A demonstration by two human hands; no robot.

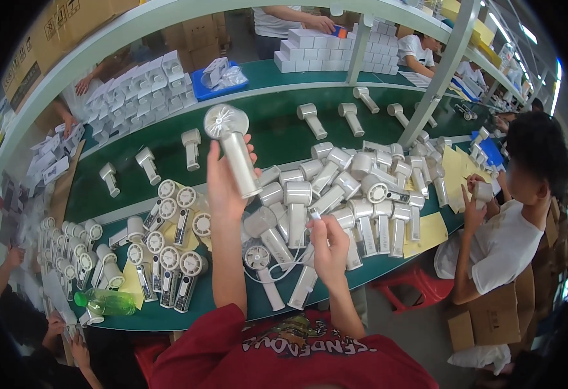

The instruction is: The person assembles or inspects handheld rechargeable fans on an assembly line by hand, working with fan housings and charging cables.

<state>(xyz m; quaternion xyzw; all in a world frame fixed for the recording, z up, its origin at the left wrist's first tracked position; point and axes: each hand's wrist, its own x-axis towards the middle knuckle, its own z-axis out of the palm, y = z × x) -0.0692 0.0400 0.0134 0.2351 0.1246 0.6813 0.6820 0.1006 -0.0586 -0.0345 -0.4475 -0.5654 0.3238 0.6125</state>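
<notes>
My left hand (222, 181) is raised over the bench, its fingers wrapped around the pale handle of a handheld fan (238, 162). The fan's round head, with blades showing, points up and away. Lower and to the right, my right hand (329, 249) pinches the small plug (315, 214) of a white cable (276, 267). Part of that cable loops between the fans below, and some of it is hidden. Right around my hands lies a heap of similar pale handheld fans (298, 194). One fan with bare blades (258, 258) lies below my left wrist.
Fans with exposed handle insides (169, 262) stand at left, near a green bottle (105, 302). Spaced fans lie along a dark green strip (258, 142). White boxes (306, 50) and a blue tray (220, 81) sit beyond. A co-worker (501, 240) sits at right near a red stool (413, 285).
</notes>
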